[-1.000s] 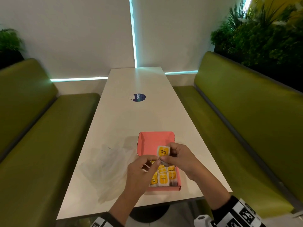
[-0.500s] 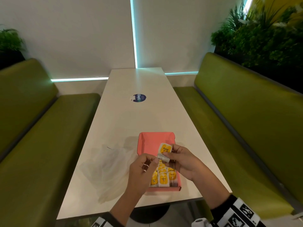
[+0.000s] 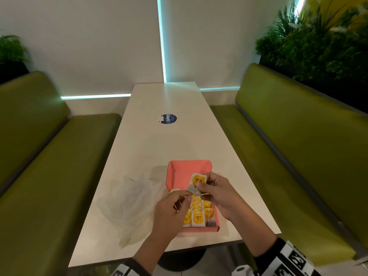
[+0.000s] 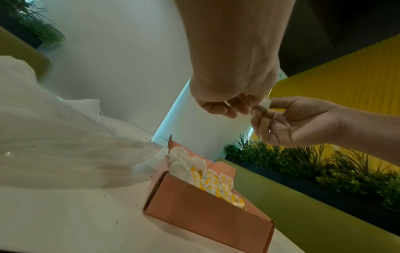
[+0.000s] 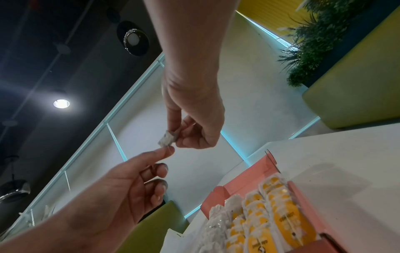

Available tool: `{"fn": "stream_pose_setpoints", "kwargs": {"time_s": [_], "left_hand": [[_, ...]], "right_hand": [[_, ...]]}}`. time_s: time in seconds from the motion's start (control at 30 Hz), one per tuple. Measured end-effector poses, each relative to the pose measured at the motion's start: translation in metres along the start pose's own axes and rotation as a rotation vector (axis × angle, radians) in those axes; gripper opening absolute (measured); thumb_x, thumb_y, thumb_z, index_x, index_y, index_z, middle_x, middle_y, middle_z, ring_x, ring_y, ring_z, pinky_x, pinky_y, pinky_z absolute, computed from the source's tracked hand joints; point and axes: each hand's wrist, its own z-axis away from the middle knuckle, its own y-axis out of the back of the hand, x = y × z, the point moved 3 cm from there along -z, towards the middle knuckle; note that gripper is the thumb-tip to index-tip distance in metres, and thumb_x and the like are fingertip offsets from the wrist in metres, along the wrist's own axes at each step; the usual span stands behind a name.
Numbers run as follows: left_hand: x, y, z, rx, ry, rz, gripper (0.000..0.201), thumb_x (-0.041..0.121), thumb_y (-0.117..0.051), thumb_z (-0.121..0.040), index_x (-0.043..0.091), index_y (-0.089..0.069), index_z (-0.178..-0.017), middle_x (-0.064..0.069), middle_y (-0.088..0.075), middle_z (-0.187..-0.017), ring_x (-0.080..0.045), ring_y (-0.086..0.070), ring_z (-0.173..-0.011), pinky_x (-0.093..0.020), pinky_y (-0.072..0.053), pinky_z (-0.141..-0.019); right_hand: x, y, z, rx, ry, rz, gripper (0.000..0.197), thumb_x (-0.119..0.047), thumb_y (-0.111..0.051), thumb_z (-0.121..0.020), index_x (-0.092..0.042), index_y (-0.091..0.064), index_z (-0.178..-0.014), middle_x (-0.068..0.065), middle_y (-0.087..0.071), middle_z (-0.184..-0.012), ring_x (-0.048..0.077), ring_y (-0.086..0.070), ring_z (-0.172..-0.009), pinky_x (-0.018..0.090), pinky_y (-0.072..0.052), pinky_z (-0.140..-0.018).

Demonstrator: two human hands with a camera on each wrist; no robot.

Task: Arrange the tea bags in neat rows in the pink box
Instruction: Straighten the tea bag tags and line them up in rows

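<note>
Here, the right hand [image 3: 216, 193] is pinching a tea bag [image 3: 198, 181] above the pink box [image 3: 189, 168], now tilted more upright than a moment ago, while the left hand [image 3: 172, 213] is pinching its string beside it. Rows of tea bags [image 3: 200, 215] are filling the box's near end. The box is sitting on a white table [image 3: 169, 148] beside a clear plastic bag [image 3: 127, 204], between green benches [image 3: 288, 152].
</note>
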Motion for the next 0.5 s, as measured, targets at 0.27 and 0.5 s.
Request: {"fn": "stream_pose_setpoints", "kwargs": {"time_s": [0.27, 0.5], "left_hand": [[0.006, 0.013, -0.008, 0.032, 0.090, 0.189, 0.034, 0.056, -0.046, -0.077, 0.033, -0.057, -0.100, 0.014, -0.065, -0.083, -0.005, -0.061, -0.068, -0.016, -0.050, -0.060], [0.007, 0.001, -0.012, -0.145, 0.109, 0.019, 0.013, 0.028, -0.073, -0.080, 0.034, -0.063, -0.086, 0.009, -0.067, -0.081, -0.002, -0.057, -0.075, -0.009, -0.040, -0.064]], "right_hand": [[-0.004, 0.004, -0.001, -0.011, 0.024, 0.144, 0.010, -0.002, -0.068, -0.080, -0.003, -0.065, -0.090, 0.010, -0.061, -0.085, 0.019, -0.054, -0.075, 0.025, -0.046, -0.067], [-0.014, 0.001, 0.004, -0.106, 0.087, 0.268, 0.016, -0.003, -0.068, -0.080, -0.017, -0.063, -0.078, 0.000, -0.061, -0.079, 0.014, -0.057, -0.076, 0.025, -0.048, -0.071]]}}
